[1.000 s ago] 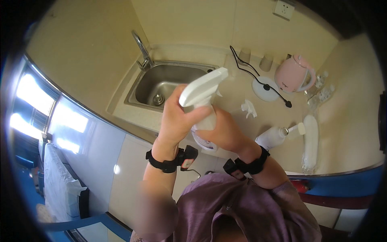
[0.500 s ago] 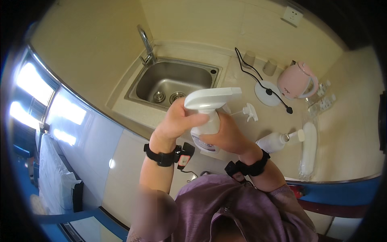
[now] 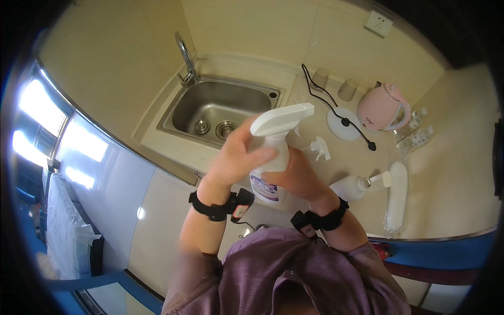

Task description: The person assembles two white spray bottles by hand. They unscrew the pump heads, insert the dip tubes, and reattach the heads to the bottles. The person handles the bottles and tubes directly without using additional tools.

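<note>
Both hands hold 1 white spray bottle (image 3: 273,157) upright above the tabletop (image 3: 346,157) edge, at 5 o'clock from the steel sink (image 3: 220,107). Left hand (image 3: 239,155) grasps the neck below the trigger head. Right hand (image 3: 299,176) grasps the body. A loose spray head (image 3: 320,148) lies at 2 o'clock from the bottle.

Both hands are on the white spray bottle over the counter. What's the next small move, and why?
Probably a further small twist of the trigger head with the left hand while the right hand steadies the spray bottle. The left fingers wrap the neck just under the white head, the right grips the body, and the bottle is held in the air above the counter, near the sink.
</note>
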The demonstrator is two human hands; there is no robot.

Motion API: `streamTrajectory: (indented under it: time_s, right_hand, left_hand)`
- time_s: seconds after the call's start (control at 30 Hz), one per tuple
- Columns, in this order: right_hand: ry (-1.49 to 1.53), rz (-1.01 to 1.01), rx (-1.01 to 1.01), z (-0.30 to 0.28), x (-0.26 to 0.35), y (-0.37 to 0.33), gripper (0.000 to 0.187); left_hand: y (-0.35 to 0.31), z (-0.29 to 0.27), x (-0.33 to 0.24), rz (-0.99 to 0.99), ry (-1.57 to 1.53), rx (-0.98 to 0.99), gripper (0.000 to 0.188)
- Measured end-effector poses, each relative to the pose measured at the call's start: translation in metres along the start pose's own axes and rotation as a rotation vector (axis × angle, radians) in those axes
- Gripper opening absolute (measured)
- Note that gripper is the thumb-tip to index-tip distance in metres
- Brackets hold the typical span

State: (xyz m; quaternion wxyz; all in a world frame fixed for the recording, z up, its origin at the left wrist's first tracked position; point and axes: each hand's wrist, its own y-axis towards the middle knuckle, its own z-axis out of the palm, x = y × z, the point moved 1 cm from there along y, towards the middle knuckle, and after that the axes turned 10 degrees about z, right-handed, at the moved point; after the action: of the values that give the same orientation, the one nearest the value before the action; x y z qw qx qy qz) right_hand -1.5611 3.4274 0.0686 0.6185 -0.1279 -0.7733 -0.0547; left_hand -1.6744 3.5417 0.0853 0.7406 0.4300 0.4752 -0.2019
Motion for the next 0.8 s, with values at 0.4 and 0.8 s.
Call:
streamTrajectory:
  time_s: [0.4, 0.8]
  right_hand:
    - [-0.025, -0.118, -0.039, -0.017, 0.002, -0.007, 0.050]
    - [-0.199, -0.097, -0.283, -0.012, -0.017, 0.000, 0.058]
  left_hand:
    - [0.012, 0.014, -0.007, -0.158, -0.043, 0.156, 0.038]
    - [0.019, 0.051, 0.009, -0.101, 0.135, -0.050, 0.023]
